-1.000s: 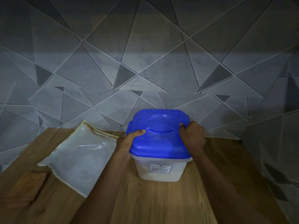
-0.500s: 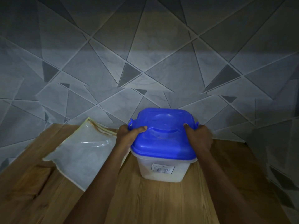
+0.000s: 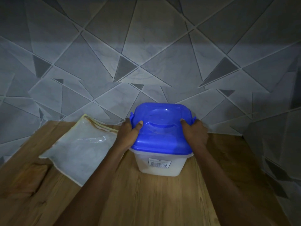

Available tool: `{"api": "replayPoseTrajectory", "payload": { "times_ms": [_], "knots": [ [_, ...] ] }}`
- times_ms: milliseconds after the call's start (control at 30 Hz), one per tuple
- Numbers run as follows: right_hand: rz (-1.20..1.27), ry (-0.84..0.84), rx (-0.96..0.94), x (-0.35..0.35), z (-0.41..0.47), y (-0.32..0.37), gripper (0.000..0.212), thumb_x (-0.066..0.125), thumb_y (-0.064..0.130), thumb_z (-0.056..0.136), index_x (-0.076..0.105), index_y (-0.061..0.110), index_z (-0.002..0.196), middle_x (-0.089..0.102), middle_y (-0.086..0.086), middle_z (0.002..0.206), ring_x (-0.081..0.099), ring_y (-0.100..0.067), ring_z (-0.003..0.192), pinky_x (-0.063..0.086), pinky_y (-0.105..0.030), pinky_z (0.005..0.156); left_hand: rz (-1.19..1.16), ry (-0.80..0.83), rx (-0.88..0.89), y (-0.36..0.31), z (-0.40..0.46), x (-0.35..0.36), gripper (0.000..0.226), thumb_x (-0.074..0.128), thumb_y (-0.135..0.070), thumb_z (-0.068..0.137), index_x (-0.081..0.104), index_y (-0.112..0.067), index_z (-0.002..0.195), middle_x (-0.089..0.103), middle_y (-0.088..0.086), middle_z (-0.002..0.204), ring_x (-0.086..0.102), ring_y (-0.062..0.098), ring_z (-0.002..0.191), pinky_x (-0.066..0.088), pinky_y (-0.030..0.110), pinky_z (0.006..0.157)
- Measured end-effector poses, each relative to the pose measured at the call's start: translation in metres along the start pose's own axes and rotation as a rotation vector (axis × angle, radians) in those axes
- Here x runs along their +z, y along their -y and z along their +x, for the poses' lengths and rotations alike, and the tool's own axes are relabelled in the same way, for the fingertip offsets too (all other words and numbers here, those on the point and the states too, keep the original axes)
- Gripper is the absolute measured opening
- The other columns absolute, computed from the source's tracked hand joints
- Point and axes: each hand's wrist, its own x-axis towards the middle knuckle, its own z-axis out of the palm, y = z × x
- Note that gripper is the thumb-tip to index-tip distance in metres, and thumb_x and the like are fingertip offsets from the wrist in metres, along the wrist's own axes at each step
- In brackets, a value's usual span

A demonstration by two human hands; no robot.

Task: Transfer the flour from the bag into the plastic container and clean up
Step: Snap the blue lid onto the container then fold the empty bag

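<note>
Wooden counter (image 3: 146,201) under grey tiles: at centre frame, left hand (image 3: 128,136) and right hand (image 3: 194,136) clamp curled fingers on the container's (image 3: 160,167) blue lid (image 3: 161,128), probably sealing it; emptied bag (image 3: 78,147) lies flat lower left.

This looks like a home kitchen, dimly lit. A wood-grain counter (image 3: 146,198) fills the view from 9 o'clock round to 4 o'clock and meets a wall (image 3: 101,51) of grey marbled tiles cut into triangles, which runs from 9 through 12 to 3 o'clock and turns a corner at about 3 o'clock. On the counter stand household food things: a clear plastic container (image 3: 160,165) with a blue lid (image 3: 161,128), white powder inside, at about 5 o'clock of centre, and a flat, see-through bag (image 3: 81,149) lying beside it at 8 o'clock.
</note>
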Motion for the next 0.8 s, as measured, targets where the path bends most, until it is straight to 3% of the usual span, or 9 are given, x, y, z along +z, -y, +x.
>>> {"api": "replayPoseTrajectory", "payload": {
  "times_ms": [67,167,300,433,600,700,800],
  "knots": [
    [0.074,-0.005,-0.046,0.000,-0.011,-0.008,0.071,0.055,0.062,0.083,0.050,0.014,0.136,0.063,-0.013,0.127,0.062,-0.035,0.114,0.052,-0.044,0.094,-0.051,-0.034,0.037,0.007,-0.014,0.004,0.076,0.061,-0.072,0.076,0.040,-0.038,0.141,0.053,-0.001,0.134,0.058,0.018,0.117,0.054,0.040,0.095],
    [0.201,-0.045,-0.095,0.002,-0.029,-0.023,0.068,0.063,0.051,0.090,0.040,0.025,0.148,0.060,-0.009,0.136,0.057,-0.032,0.122,0.048,-0.042,0.101,-0.168,-0.171,0.109,0.012,-0.043,0.017,0.077,0.066,-0.062,0.079,0.036,-0.037,0.146,0.049,-0.007,0.139,0.053,0.011,0.123,0.048,0.029,0.098],
    [0.272,-0.061,-0.118,0.005,-0.033,-0.028,0.069,0.064,0.047,0.092,0.034,0.030,0.153,0.059,-0.008,0.137,0.057,-0.032,0.122,0.049,-0.044,0.101,-0.154,-0.330,0.092,0.004,-0.043,0.033,0.072,0.066,-0.045,0.089,0.035,-0.024,0.150,0.048,-0.003,0.144,0.050,0.015,0.128,0.037,0.007,0.086],
    [0.300,-0.060,-0.093,0.002,-0.022,-0.026,0.068,0.064,0.043,0.093,0.036,0.027,0.153,0.058,-0.008,0.137,0.057,-0.030,0.122,0.048,-0.040,0.099,-0.131,-0.345,0.098,0.002,-0.034,0.044,0.070,0.062,-0.042,0.093,0.032,-0.021,0.153,0.043,-0.002,0.147,0.046,0.008,0.124,0.030,-0.009,0.070],
    [0.291,-0.068,-0.109,0.001,0.004,-0.026,0.064,0.065,0.045,0.092,0.042,0.028,0.149,0.058,-0.003,0.140,0.057,-0.027,0.124,0.047,-0.039,0.103,-0.099,-0.366,0.099,-0.007,-0.020,0.056,0.069,0.062,-0.043,0.093,0.035,-0.019,0.151,0.046,0.004,0.145,0.047,0.017,0.129,0.028,-0.009,0.074],
    [0.308,-0.054,-0.094,0.003,0.020,-0.024,0.067,0.064,0.047,0.091,0.040,0.028,0.150,0.056,-0.003,0.142,0.056,-0.027,0.126,0.047,-0.042,0.106,-0.090,-0.349,0.144,-0.010,-0.005,0.059,0.072,0.057,-0.054,0.089,0.036,-0.021,0.150,0.048,0.003,0.143,0.048,0.018,0.129,0.041,0.015,0.093],
    [0.328,-0.074,-0.108,0.006,0.028,-0.022,0.066,0.064,0.046,0.091,0.041,0.026,0.149,0.057,-0.002,0.141,0.056,-0.025,0.125,0.048,-0.039,0.104,-0.087,-0.318,0.159,-0.006,0.014,0.065,0.074,0.050,-0.061,0.086,0.036,-0.024,0.149,0.050,0.002,0.140,0.053,0.017,0.124,0.049,0.019,0.089]
  ]
}}
